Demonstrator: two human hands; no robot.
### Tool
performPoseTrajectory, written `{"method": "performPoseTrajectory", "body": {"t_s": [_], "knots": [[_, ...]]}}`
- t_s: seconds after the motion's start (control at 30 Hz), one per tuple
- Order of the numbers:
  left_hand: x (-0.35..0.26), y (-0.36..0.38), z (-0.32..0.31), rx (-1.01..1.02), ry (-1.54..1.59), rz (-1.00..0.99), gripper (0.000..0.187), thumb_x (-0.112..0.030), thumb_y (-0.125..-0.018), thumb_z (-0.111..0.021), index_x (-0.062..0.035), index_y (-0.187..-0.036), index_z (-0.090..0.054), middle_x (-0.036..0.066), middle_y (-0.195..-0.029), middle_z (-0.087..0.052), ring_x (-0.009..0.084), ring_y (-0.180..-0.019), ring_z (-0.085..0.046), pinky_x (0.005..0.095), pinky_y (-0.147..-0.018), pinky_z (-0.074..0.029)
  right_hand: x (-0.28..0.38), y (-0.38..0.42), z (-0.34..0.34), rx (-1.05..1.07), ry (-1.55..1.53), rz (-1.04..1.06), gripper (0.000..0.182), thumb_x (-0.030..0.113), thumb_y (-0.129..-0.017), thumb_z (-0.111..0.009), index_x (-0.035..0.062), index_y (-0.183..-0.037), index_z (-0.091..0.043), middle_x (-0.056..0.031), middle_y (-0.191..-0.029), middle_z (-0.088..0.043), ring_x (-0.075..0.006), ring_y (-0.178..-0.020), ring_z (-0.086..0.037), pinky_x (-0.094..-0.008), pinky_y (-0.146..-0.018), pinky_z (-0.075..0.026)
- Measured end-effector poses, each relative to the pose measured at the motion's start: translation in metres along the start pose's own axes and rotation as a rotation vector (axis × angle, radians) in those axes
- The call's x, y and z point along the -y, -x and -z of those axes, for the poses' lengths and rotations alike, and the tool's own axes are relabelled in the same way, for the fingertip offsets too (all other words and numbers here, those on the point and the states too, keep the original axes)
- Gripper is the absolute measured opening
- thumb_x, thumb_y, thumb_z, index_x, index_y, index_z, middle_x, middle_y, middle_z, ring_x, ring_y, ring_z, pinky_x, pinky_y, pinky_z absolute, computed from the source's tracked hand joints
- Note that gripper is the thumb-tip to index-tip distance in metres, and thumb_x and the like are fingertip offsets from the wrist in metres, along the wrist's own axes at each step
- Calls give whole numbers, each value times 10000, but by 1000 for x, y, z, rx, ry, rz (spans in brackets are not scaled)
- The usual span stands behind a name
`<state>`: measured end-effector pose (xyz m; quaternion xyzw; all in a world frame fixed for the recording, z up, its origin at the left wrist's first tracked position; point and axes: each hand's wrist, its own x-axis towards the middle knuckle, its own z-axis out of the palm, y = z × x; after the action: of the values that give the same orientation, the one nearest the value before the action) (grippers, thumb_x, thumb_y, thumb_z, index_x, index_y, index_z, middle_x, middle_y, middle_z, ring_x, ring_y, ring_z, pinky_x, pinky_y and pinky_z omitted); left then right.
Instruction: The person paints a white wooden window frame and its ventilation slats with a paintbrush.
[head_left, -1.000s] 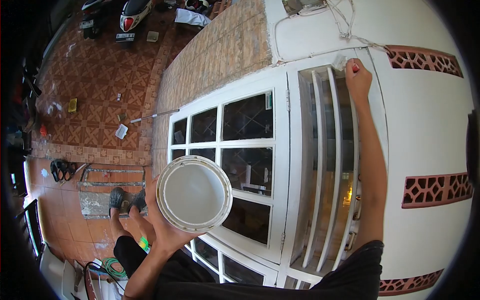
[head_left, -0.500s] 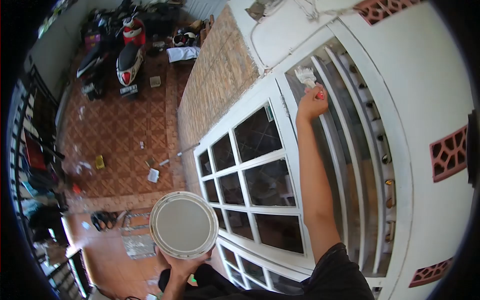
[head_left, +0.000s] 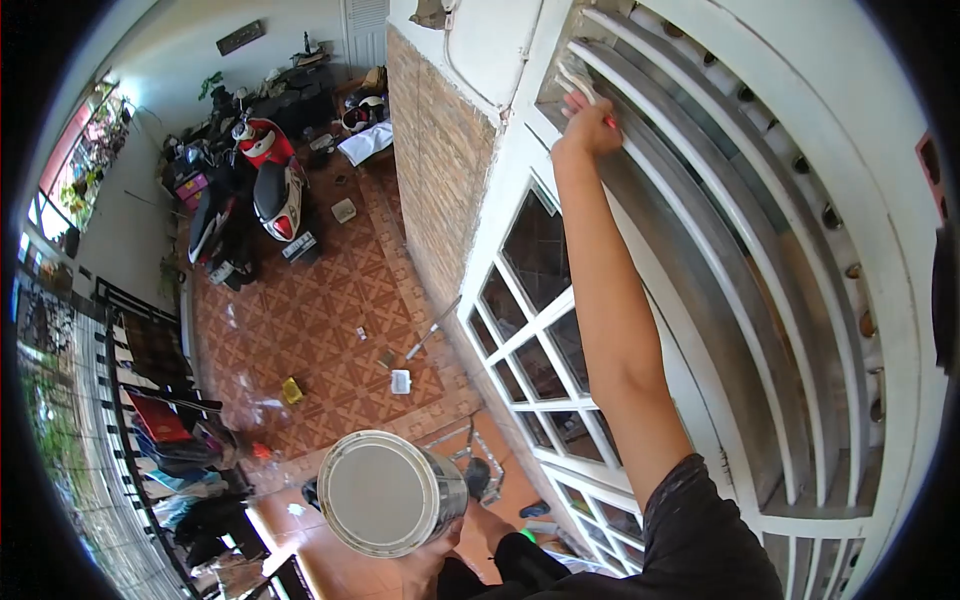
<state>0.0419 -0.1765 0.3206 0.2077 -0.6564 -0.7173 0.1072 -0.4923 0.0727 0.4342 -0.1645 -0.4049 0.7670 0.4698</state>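
Note:
My right hand is stretched out at the end of my raised arm, its fingers closed around a paintbrush. The pale bristles are right at the corner where the white slats meet the window frame. Low in the view, my left hand supports a paint can from below, partly hidden by it. A smooth grey surface shows inside the can's round, paint-marked rim.
Beside the slats stands a white door with glass panes. Below are a patterned tile floor, a white tray and a yellow item. Scooters are parked at the back; a black railing runs along the left.
My view has turned, bringing more of the back wall and railing into sight. The brush has shifted from hanging in front of the opening to the slats' end. Both hands keep their hold.

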Motion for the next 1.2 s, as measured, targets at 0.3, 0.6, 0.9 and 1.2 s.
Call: {"method": "performPoseTrajectory", "body": {"t_s": [0.3,0.6,0.9,1.2], "knots": [[-5,-8,-9,5,-12,-8,793,-200,-574,-983,18,-1220,-580,125,-1127,-681,251,-1002,-666,397,-929,-545,37,39,30,290,328,153,235,123,-944,-558,-61,-880,-689,-164,-713,-737,-206,-582,-704,-316,-522,-526],[-6,-15,-13,3,-5,-14,823,-192,-575,-984,13,-1247,-554,132,-1153,-666,256,-1021,-660,399,-940,-542,56,-7,-1,357,570,1368,115,69,-892,-710,58,-1001,-745,-164,-838,-729,-360,-719,-700,-421,-637,-558],[-8,-14,-18,22,13,-7,855,-184,-577,-985,8,-1273,-528,139,-1180,-652,262,-1040,-654,402,-951,-539,41,-26,28,747,922,1188,69,145,-878,-721,83,-891,-694,-148,-723,-694,-350,-667,-691,-444,-596,-547],[-10,-11,-19,22,23,-20,887,-176,-579,-987,3,-1300,-501,145,-1206,-638,267,-1059,-648,404,-962,-536,80,-26,16,934,1060,1148,94,151,-895,-686,73,-842,-696,-147,-707,-684,-359,-660,-675,-465,-611,-538]]}}
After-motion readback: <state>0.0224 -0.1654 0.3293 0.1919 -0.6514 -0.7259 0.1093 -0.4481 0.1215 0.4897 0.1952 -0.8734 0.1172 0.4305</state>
